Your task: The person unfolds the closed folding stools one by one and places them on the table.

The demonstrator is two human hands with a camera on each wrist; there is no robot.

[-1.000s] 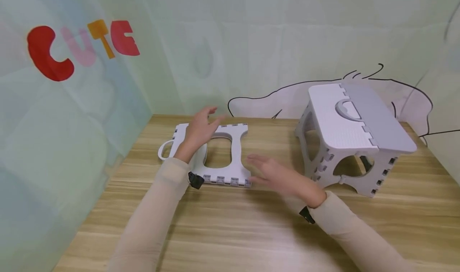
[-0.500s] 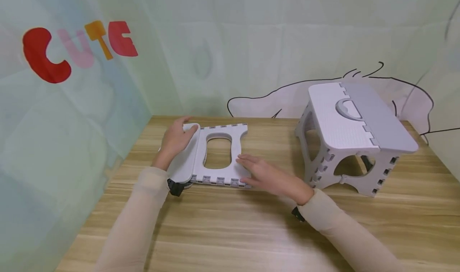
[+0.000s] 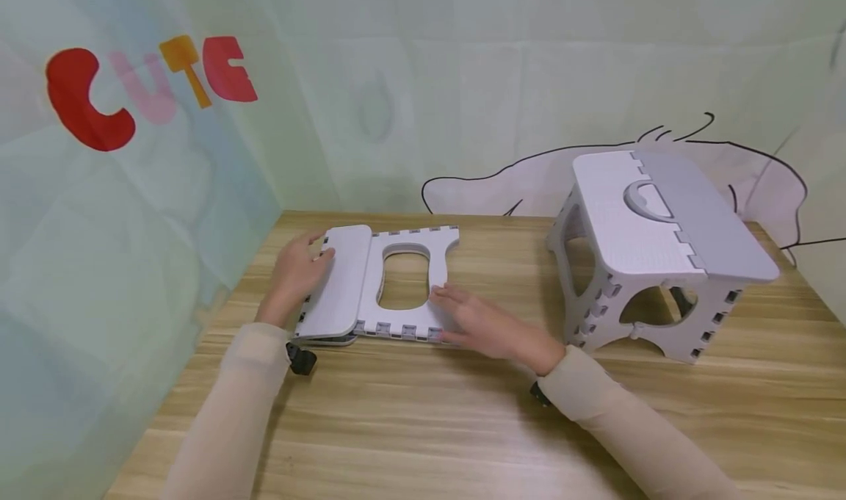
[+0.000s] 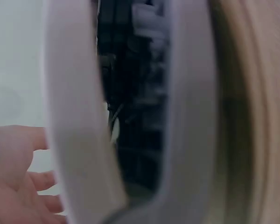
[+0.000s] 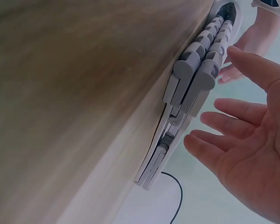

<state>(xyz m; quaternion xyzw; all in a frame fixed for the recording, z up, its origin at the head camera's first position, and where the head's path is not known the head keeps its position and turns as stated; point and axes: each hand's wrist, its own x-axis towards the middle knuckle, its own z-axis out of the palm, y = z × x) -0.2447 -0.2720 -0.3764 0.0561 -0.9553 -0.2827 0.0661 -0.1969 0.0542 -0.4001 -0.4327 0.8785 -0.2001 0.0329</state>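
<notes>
A white and grey folding step stool (image 3: 405,313) lies folded flat on the wooden table, with an oval opening in its leg frame. My left hand (image 3: 294,276) is at the left edge of its smooth seat panel (image 3: 340,280), fingers spread and thumb near that edge. In the left wrist view, the fingers (image 4: 42,179) reach up to the pale panel edge, which hides their tips. At the other end, my right hand (image 3: 489,327) has its fingertips on or just over the frame. Close by in the right wrist view, its fingers (image 5: 210,140) are extended beside the two folded layers.
A second folding step stool (image 3: 651,265) stands unfolded at the right, its arched carry handle (image 3: 648,200) on top. The wooden table (image 3: 423,419) meets a printed cloth backdrop (image 3: 476,103) at the back and left, with coloured letters on it.
My left hand has moved left, from above the folded stool to its seat panel's left edge. My right hand has shifted slightly left onto or over the frame's right end.
</notes>
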